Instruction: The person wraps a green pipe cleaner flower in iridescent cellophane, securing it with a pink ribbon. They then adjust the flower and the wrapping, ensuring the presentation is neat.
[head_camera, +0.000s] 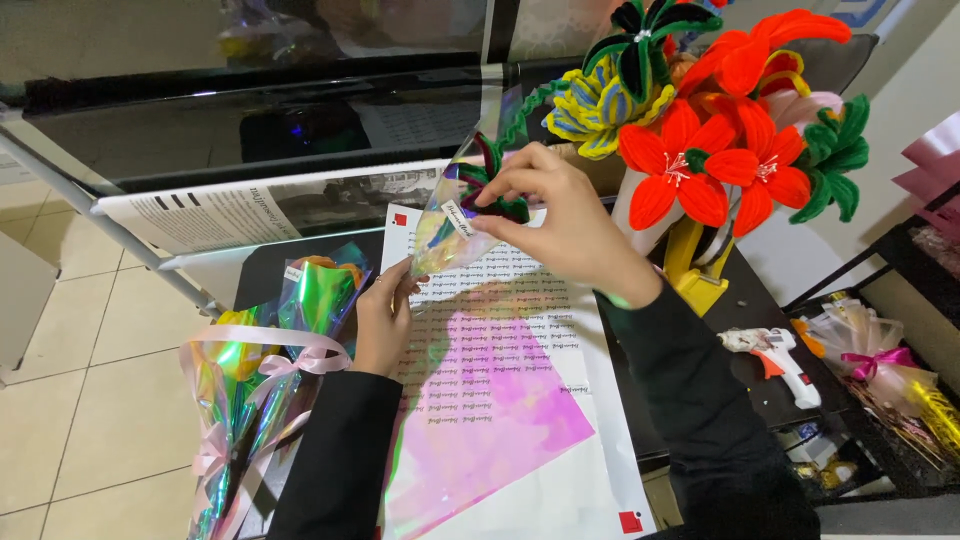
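Note:
My left hand (385, 315) grips the lower tip of an iridescent cellophane cone (455, 215) that wraps a small pipe-cleaner flower (490, 185) with green and dark red petals. My right hand (560, 215) pinches the wrap and a small white label strip near the flower's head. Both hands hover over a white sticker sheet (500, 300) printed with rows of text, on which lies a pink iridescent film square (490, 400).
Two wrapped flowers with pink ribbon (270, 370) lie at the left. A vase of orange, yellow and green pipe-cleaner flowers (720, 150) stands at the right, a white glue gun (785, 360) beyond it. Newspaper (230, 215) lies behind. Tiled floor (80, 400) at left.

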